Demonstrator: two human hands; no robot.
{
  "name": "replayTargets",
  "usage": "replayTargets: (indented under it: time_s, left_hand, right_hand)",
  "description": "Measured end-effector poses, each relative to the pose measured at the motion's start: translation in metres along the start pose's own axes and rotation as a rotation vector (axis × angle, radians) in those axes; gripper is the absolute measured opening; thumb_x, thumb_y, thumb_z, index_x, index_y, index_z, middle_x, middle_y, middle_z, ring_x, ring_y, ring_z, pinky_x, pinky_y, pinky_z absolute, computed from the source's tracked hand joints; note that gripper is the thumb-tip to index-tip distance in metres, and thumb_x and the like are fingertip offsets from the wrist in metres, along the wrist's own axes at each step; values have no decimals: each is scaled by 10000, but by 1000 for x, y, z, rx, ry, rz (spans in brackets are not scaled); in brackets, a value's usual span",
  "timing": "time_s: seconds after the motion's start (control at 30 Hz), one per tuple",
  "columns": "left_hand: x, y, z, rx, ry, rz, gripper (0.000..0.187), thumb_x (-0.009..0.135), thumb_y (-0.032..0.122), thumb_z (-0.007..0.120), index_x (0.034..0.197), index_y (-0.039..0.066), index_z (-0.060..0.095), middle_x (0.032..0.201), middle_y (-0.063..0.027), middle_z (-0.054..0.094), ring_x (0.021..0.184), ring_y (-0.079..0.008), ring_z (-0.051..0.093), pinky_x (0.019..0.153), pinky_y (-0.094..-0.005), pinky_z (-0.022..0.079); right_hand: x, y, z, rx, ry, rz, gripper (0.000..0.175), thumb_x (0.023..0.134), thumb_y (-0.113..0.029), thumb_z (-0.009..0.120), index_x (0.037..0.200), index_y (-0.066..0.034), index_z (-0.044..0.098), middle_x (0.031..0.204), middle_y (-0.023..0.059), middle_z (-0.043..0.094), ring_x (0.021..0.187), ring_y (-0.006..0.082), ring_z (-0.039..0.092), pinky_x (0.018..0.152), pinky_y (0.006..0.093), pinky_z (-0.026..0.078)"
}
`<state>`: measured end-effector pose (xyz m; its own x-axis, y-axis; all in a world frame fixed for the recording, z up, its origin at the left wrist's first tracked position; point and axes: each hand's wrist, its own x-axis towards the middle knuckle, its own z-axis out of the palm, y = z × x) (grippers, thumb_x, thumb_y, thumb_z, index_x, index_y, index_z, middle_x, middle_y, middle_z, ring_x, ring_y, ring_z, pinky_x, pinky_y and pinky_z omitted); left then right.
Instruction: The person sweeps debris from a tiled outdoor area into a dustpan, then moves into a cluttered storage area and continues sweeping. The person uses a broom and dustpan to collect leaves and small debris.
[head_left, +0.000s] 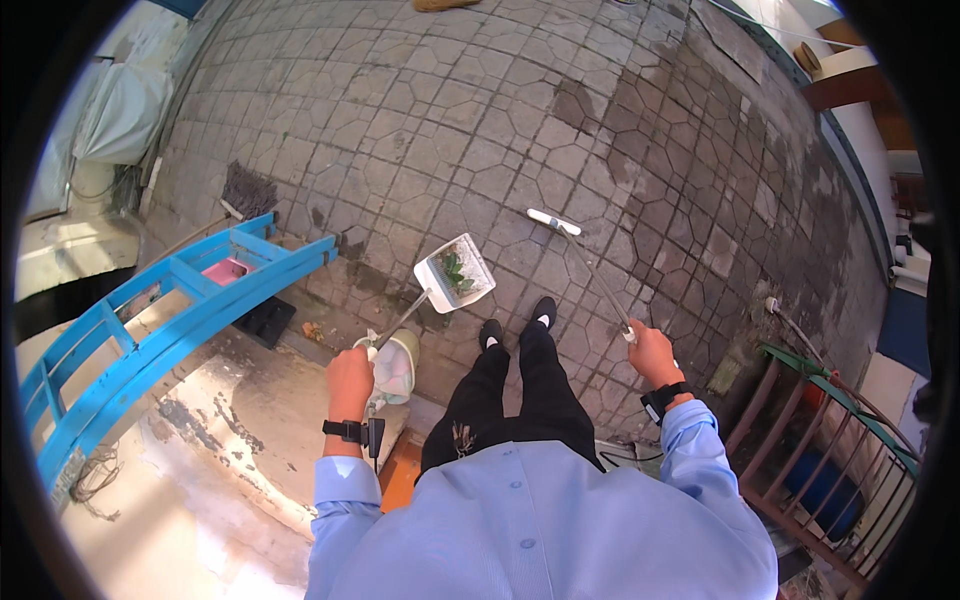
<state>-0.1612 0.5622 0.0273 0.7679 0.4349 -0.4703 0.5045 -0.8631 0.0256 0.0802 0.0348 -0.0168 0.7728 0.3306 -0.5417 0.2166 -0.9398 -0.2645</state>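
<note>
My left hand (350, 379) grips the handle of a white long-handled dustpan (454, 273). Green leaves (455, 271) and fine debris lie in its pan, ahead of my feet. In my right hand (654, 352) is the handle of a broom or squeegee with a narrow white head (554, 222); the head is on or just above the paving, to the right of the dustpan and apart from it. Below the dustpan's handle stands a bin lined with a plastic bag (394, 370), close to my left hand.
A blue ladder (199, 289) leans at the left, beside a grey mop (250, 191). Metal railings (810, 450) stand at the lower right. Patterned paving (420, 135) stretches ahead, with dark patches on the right. Beside the wall lies a black tray (266, 322).
</note>
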Motion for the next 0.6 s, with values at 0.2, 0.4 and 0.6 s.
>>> replayTargets:
  time_s: [0.2,0.4,0.6]
  left_hand:
    - [30,14,2,61,16,90,86,830,122,695,838,37,706,841,-207,719,823,-404,711,717,-495,566]
    - [46,31,8,132,-46,115,93,843,79,653,839,49,741,855,-207,728,845,-391,727,745,-474,583]
    - [59,25,15,148,-44,110,113,854,90,653,838,57,760,862,-204,733,855,-395,730,749,-474,587]
  right_hand:
    - [52,3,54,349,44,113,292,812,-76,605,1094,-10,641,949,280,697,955,474,660,803,524,518]
    - [23,-82,150,514,-12,182,332,787,-132,689,1102,-29,678,973,263,709,1021,449,671,879,482,536]
    - [0,-77,147,949,82,437,365,810,-152,747,1121,12,650,815,147,690,684,265,679,620,392,531]
